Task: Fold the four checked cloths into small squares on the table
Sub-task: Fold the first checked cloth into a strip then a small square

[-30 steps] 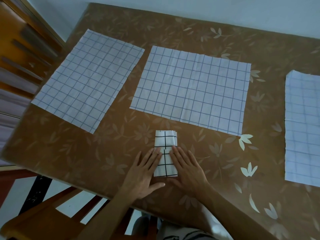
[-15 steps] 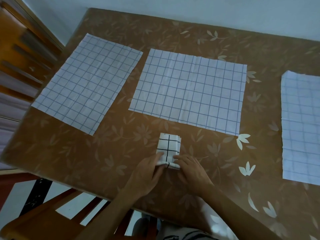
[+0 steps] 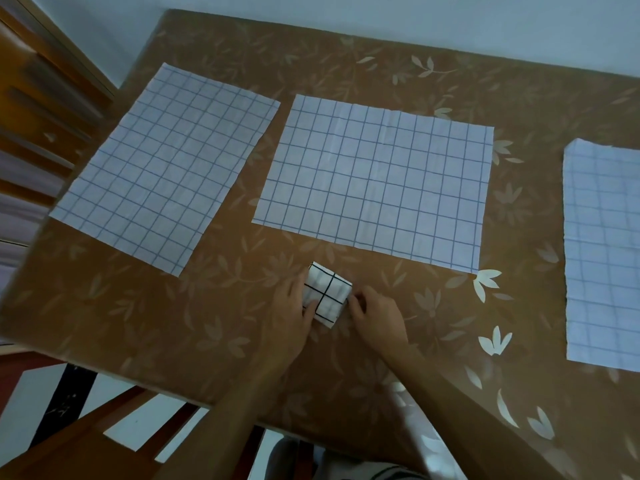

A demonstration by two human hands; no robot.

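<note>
A small folded cloth (image 3: 327,295), white with bold black checks, lies near the table's front edge as a tilted square. My left hand (image 3: 290,317) grips its left side, fingers partly over it. My right hand (image 3: 375,317) pinches its right edge with curled fingers. Three thin-lined checked cloths lie flat and unfolded: the left cloth (image 3: 166,168), the middle cloth (image 3: 377,181), and the right cloth (image 3: 604,251), which is cut off by the frame edge.
The table (image 3: 138,313) has a brown leaf-patterned cover. A wooden chair (image 3: 86,445) stands below the front edge at the left. Wooden furniture (image 3: 41,98) is past the table's left side. A pale wall runs behind.
The folded strip has been doubled over away from me into a small square. Both hands moved from pressing flat on it to holding its sides.
</note>
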